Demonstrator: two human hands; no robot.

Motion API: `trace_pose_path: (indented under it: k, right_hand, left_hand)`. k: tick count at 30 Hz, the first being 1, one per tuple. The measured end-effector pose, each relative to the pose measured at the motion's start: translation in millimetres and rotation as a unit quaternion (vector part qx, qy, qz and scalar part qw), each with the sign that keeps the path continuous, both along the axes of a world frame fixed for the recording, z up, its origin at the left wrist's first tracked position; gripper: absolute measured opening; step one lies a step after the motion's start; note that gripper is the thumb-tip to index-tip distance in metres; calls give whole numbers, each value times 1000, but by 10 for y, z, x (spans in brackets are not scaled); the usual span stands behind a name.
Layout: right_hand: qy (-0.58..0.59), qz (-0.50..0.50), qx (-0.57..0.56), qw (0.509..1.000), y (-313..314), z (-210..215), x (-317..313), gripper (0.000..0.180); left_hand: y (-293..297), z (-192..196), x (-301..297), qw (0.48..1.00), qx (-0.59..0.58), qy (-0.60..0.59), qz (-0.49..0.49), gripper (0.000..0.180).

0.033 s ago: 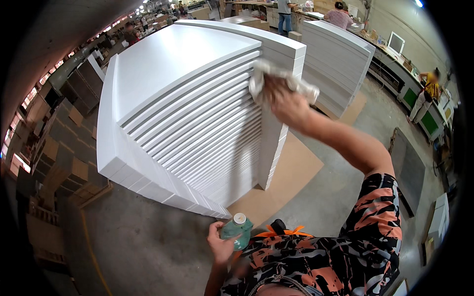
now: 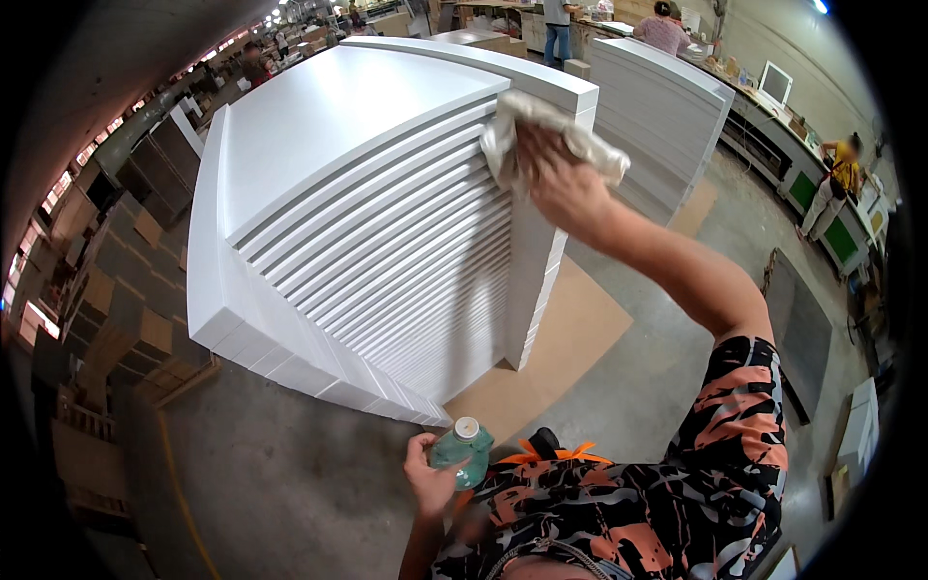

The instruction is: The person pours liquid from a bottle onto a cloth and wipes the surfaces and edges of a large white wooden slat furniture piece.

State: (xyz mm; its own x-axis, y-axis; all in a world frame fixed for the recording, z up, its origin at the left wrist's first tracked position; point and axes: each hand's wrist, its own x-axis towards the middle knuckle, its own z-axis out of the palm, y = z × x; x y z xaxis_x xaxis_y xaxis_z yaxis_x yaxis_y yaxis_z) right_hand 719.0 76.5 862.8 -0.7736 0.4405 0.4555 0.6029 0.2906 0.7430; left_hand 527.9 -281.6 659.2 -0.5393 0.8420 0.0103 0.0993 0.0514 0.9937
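1. Upper centre of frame: right hand (image 2: 561,179) spread flat on a white rag (image 2: 541,135), pressing it against the top right corner of a tall stack of white panels (image 2: 358,193).
2. Bottom centre: left hand (image 2: 430,474) closed round a small green bottle (image 2: 462,452) with a white cap, held upright near the chest, well apart from the stack.
3. Step in hand, by the look of it: wiping the stepped panel edges, starting at the top.
4. Next move calls for steady pressure, drawing the rag along or down the ridges; bottle likely needed close if the rag wants wetting.
5. Behind, upper right: a second stack (image 2: 667,116); brown board (image 2: 570,338) on the floor beneath; other people far off along the right wall.
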Motion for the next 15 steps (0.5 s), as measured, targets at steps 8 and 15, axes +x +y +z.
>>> trace_pose_path:
  k: [8, 15]
  right_hand:
    - [-125, -19, -196, 973, -415, -1733, 524, 57]
    - [591, 45, -765, 252, -1155, -1633, 408, 33]
  left_hand:
    - [-12, 127, 54, 996, 44, -82, -4, 57]
    - [-43, -47, -36, 977, 104, -178, -57, 38]
